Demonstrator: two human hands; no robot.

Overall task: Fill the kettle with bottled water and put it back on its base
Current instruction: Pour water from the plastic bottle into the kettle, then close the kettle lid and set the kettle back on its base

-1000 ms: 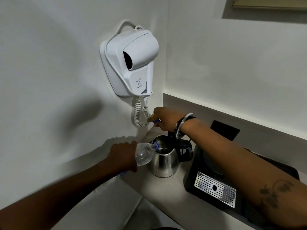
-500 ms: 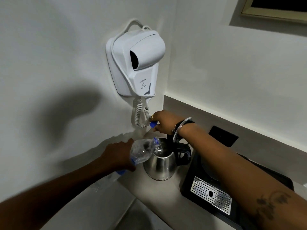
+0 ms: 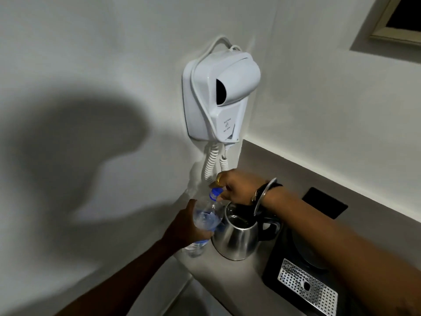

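A steel kettle (image 3: 237, 240) with a black handle stands on the grey counter (image 3: 230, 283), its lid open and water visible inside. My left hand (image 3: 184, 229) grips a clear plastic water bottle (image 3: 205, 218), held nearly upright just left of the kettle. My right hand (image 3: 237, 187) hovers over the kettle mouth and pinches the blue cap (image 3: 216, 192) at the bottle's neck. The kettle's round base (image 3: 303, 252) sits on a black tray to the right, partly hidden by my right forearm.
A white wall-mounted hair dryer (image 3: 222, 96) with a coiled cord (image 3: 210, 163) hangs just above the kettle. The black tray (image 3: 273, 267) has a perforated metal grate (image 3: 305, 288). A black wall socket (image 3: 324, 202) sits behind. Walls close in at left and back.
The bottle has swung from tilted over the kettle mouth to nearly upright. My right hand has brought the blue cap down onto the bottle's neck.
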